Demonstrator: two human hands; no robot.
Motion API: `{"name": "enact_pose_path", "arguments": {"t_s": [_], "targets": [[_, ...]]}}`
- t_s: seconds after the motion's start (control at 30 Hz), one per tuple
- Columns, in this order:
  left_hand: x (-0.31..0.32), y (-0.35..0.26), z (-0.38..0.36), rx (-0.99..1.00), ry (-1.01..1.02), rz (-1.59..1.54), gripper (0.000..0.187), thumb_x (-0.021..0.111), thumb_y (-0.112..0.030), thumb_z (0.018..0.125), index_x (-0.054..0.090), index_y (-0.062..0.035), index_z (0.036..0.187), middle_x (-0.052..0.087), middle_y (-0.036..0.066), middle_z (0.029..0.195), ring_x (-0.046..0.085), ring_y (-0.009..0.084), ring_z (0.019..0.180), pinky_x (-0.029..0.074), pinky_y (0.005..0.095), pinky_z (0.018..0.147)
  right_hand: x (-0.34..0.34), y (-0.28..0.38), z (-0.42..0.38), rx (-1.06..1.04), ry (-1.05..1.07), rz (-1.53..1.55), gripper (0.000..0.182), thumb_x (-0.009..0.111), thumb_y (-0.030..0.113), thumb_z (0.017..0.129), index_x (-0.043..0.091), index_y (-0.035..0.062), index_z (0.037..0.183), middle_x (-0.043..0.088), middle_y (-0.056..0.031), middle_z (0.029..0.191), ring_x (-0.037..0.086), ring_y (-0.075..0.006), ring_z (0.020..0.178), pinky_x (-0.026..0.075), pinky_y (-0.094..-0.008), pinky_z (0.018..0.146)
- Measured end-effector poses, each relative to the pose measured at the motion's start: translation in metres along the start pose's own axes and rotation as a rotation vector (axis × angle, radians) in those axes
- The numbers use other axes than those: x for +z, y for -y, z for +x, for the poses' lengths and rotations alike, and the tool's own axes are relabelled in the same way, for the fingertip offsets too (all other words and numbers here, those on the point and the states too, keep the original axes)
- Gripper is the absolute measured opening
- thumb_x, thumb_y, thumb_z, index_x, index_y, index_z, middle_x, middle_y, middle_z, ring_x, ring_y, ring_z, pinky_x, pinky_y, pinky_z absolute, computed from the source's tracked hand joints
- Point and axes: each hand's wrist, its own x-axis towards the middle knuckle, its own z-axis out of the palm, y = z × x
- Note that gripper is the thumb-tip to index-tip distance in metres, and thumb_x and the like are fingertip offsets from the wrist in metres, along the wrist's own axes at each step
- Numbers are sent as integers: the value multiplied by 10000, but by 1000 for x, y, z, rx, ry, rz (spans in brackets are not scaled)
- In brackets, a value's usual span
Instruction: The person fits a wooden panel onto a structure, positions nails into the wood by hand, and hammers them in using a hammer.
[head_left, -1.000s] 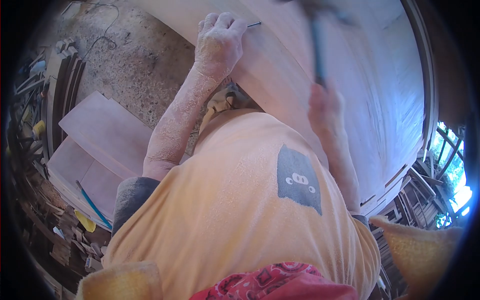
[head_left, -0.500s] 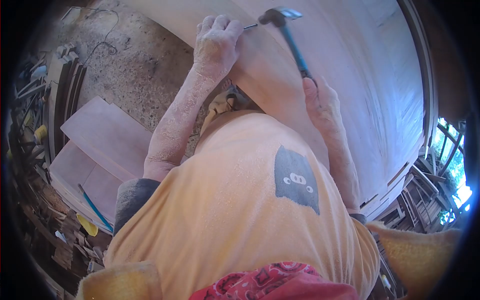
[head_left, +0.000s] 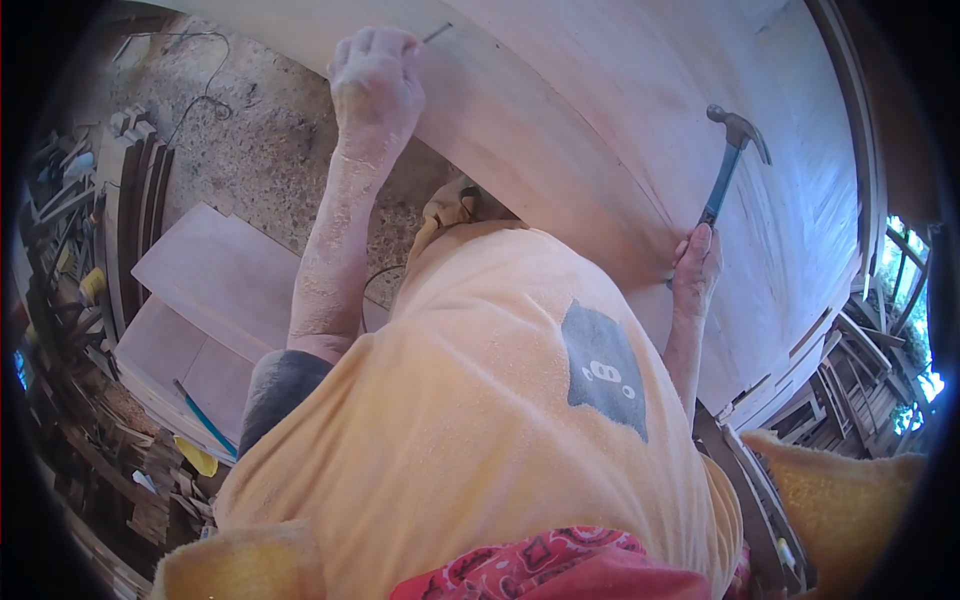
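Two hands work against one big plywood sheet (head_left: pixel 620 110) that curves across the upper half of the head view. Far out past the left hand, at the picture's left edge, a heap of wood scraps (head_left: pixel 120 470) and stacked timber lies on the ground, and nearer in, below and left of that hand's forearm, flat board offcuts (head_left: pixel 200 310) rest with a blue-handled tool (head_left: pixel 205 420) across their lower corner. A thin cable (head_left: pixel 200 95) trails over the sawdust-strewn floor just left of the hand.

The left hand (head_left: pixel 375 80), dusted with sawdust, is raised to the sheet's near edge with its fingers bunched together, pinching a nail (head_left: pixel 437 33) whose shank sticks out to the right of the fingertips and meets the plywood surface. The forearm runs straight down from it to an orange shirt (head_left: pixel 480 410) that fills the lower middle.

Well to the right, apart from the nail, the right hand (head_left: pixel 697 270) is wrapped closed around the lower end of a hammer (head_left: pixel 728 160). The blue handle slants up and to the right from the fist, and the steel head sits above the hand, near the sheet but clear of the nail. Beyond this hand, at the right edge, wooden framing (head_left: pixel 850 350) shows against daylight.
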Motion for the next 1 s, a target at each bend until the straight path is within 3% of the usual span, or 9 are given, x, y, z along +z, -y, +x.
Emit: {"name": "enact_pose_path", "arguments": {"t_s": [0.13, 0.2, 0.3, 0.5, 0.63, 0.8, 0.93, 1.0], "targets": [[8, -36, -24, 349, 162, 5, 106, 653, -51, 890, 638, -51, 994, 661, 136, 1238, 592, 337, 1236, 462, 498, 1067, 4, 3, 8, -38, -1, -89, 562, 478, 564, 1081, 587, 46, 893, 581, -43, 677, 570, -174, 620, 454, -357, 601], [15, -65, -44, 416, 256, -88, 107, 624, -63, 887, 621, -36, 991, 616, 176, 1382, 524, 361, 1376, 405, 512, 1169, 2, 7, 9, -49, 13, -146, 562, 475, 566, 1081, 590, 47, 898, 591, -58, 678, 588, -190, 631, 465, -370, 613], [22, -101, -61, 536, 414, -257, 107, 596, -91, 920, 618, -27, 1003, 567, 207, 1472, 456, 373, 1457, 355, 510, 1224, 1, 9, 9, -46, 26, -164, 558, 474, 563, 1081, 594, 48, 903, 596, -61, 679, 597, -195, 637, 468, -375, 616], [24, -103, -49, 452, 361, -323, 118, 589, -102, 939, 612, -19, 1019, 569, 202, 1477, 483, 379, 1436, 375, 507, 1208, -1, 11, 10, -42, 48, -134, 546, 486, 551, 1080, 597, 44, 910, 598, -57, 680, 600, -189, 640, 459, -371, 608], [28, -57, -26, 353, 202, -120, 108, 575, -72, 940, 605, -32, 1036, 578, 195, 1469, 491, 381, 1429, 398, 504, 1187, -2, 13, 11, -45, 69, -156, 539, 491, 540, 1082, 598, 39, 915, 596, -60, 678, 597, -187, 638, 454, -369, 599], [24, -46, -19, 257, 96, 28, 134, 623, -11, 905, 598, -49, 1032, 587, 204, 1454, 526, 386, 1396, 395, 510, 1186, -3, 10, 11, -83, 89, -177, 514, 486, 501, 1089, 610, 25, 939, 619, -132, 692, 637, -292, 651, 470, -432, 607], [20, -73, -48, 294, 167, 49, 117, 659, -37, 931, 589, -42, 1025, 594, 210, 1440, 535, 385, 1391, 402, 515, 1182, -2, 3, 16, -129, 104, -203, 497, 475, 471, 1094, 613, 15, 954, 626, -182, 701, 648, -372, 664, 475, -474, 617], [17, -80, -55, 262, 161, -4, 100, 654, -65, 958, 589, -38, 1027, 597, 205, 1438, 527, 374, 1403, 405, 513, 1182, -4, 4, 15, -140, 129, -203, 496, 468, 466, 1097, 610, 12, 958, 623, -183, 696, 647, -368, 658, 476, -474, 617]]}}
